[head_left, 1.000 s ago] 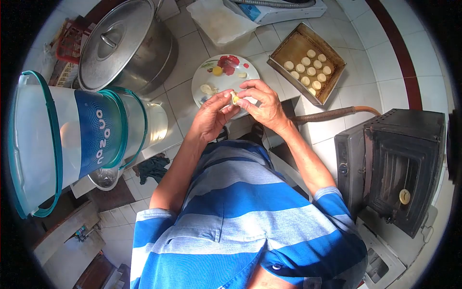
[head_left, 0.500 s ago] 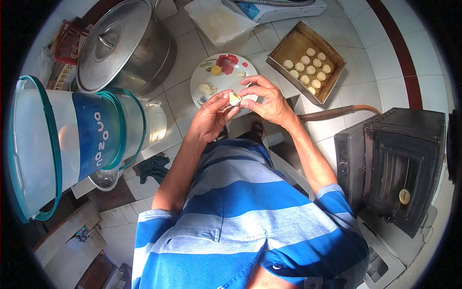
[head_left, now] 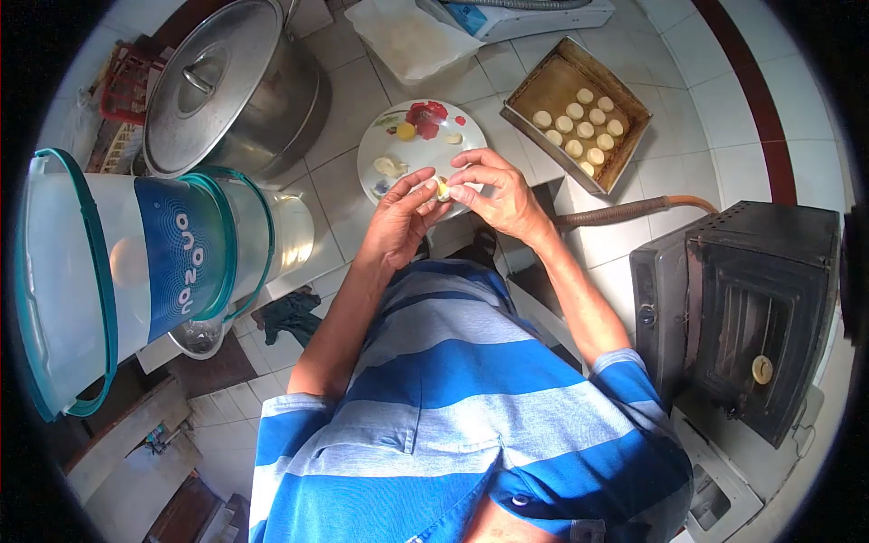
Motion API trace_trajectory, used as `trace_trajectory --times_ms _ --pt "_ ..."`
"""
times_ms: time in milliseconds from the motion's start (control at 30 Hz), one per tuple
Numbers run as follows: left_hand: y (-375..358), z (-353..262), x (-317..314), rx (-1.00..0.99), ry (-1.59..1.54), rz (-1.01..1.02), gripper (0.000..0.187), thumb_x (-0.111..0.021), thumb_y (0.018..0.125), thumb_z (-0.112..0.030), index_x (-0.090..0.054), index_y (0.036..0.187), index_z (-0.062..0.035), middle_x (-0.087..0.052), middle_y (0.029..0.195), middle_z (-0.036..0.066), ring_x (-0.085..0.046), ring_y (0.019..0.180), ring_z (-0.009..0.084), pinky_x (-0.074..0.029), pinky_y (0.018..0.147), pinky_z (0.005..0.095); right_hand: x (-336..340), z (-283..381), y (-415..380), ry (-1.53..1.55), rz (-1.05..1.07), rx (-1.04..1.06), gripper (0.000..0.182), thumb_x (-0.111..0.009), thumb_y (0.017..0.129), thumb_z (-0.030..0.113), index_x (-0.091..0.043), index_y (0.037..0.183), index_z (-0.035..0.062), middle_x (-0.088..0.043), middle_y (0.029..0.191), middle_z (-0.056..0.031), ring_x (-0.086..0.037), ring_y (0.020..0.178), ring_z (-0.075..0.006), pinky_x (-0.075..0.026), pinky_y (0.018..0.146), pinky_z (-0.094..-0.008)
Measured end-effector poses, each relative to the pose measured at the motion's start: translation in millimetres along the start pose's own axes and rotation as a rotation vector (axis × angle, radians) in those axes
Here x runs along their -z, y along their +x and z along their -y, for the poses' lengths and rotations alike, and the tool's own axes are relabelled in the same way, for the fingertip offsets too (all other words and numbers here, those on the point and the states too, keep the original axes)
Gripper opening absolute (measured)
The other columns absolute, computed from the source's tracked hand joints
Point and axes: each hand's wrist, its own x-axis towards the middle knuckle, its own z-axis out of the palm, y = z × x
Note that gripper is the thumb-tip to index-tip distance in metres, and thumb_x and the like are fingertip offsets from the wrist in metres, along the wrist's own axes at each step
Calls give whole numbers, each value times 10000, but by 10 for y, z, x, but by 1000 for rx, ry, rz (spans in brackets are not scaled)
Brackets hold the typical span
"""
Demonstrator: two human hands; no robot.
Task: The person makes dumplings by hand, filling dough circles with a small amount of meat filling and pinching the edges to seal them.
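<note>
Between the fingertips of both hands, above the near edge of a flowered plate, is a small piece of pale dough with yellow filling showing at its top. My left hand cups the dough from the left, fingers curled round it. My right hand pinches its right side between thumb and fingers, hiding part of it. On the plate lie a yellow ball, a lump of pale dough and a smaller dough piece.
A square metal baking pan holds several round dough pieces at the right. A lidded steel pot and teal-rimmed plastic buckets stand at the left. A dark oven is at the far right, near a hose.
My fingers have closed further round the dough, and less of the yellow filling shows. My right fingertips have moved slightly left. Things on the plate and in the pan stay put.
</note>
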Motion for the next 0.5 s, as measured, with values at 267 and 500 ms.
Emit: trace_trajectory --times_ms 267,500 --pt "-9 -14 -7 16 -114 60 303 -664 1018 -94 -610 1292 23 -674 1167 104 -695 1071 198 -616 966 316 -44 3 -16 -26 -30 -16 155 -800 897 145 -761 1020 60 -675 1223 -103 -661 1148 -254 -517 994 -377" --pt "-7 76 66 -68 -63 -9 283 -663 1015 -83 -615 1278 9 -687 1160 105 -696 1073 191 -611 976 326 -89 147 -41 -144 -127 50 214 -823 882 199 -765 1034 60 -672 1215 -110 -659 1148 -278 -525 974 -378"
